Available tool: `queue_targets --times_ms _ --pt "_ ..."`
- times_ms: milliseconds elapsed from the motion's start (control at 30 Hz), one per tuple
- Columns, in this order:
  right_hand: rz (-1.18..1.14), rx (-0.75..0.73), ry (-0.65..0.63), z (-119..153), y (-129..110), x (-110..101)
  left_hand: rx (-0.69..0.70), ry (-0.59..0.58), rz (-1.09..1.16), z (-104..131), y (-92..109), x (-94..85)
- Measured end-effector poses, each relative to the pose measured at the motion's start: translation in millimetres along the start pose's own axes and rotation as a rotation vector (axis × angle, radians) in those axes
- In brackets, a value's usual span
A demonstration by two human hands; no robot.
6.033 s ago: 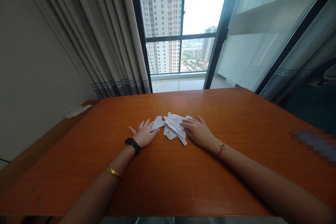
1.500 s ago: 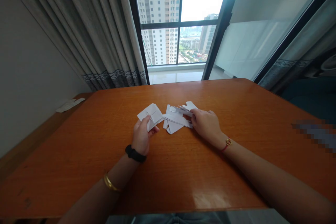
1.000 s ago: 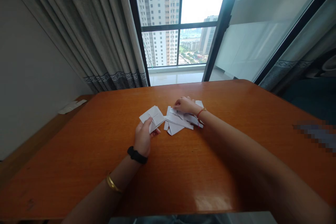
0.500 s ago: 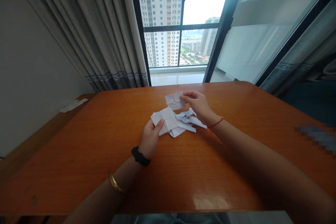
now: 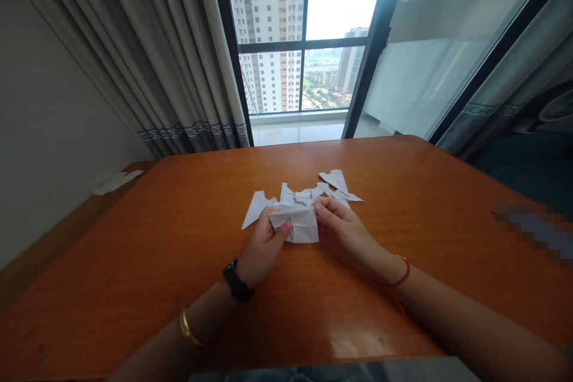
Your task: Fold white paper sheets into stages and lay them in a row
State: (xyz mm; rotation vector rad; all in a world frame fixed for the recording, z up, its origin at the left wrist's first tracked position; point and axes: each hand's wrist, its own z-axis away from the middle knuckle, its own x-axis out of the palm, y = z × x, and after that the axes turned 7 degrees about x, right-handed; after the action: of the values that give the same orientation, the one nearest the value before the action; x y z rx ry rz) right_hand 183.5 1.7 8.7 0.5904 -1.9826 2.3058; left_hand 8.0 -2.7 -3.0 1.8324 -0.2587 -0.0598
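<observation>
Creased white folded papers [image 5: 303,228] are held together in a small stack above the table. My left hand [image 5: 263,245] grips the stack at its left side, thumb across the front. At its upper right edge, my right hand [image 5: 344,227] pinches the paper between thumb and fingers. Just behind lie several more folded white paper pieces [image 5: 308,196]. One pointed paper piece [image 5: 256,209] rests to the left of them, and another pointed paper piece [image 5: 336,180] lies at the far right of the pile. The stack and my hands partly cover the pile.
The brown wooden table [image 5: 188,262] spreads out around my hands. At the left, a white paper strip [image 5: 117,182] lies on a lower wooden ledge. A blurred-out patch [image 5: 537,230] covers something at the right. Beyond the table are a window and a grey curtain [image 5: 188,71].
My right hand has come down and nearer, from holding a separate paper to pinching the stack's right edge. The stack now stands more upright. Pointed pieces show at the left and far right.
</observation>
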Motion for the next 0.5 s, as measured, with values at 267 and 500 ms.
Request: queue_targets --times_ms 267,500 --pt "0.548 -0.178 0.019 7 16 -2 0.114 -0.046 -0.205 12 -7 2.6" --pt "0.794 -0.231 0.047 1 21 -6 0.064 -0.145 -0.273 12 -11 3.2"
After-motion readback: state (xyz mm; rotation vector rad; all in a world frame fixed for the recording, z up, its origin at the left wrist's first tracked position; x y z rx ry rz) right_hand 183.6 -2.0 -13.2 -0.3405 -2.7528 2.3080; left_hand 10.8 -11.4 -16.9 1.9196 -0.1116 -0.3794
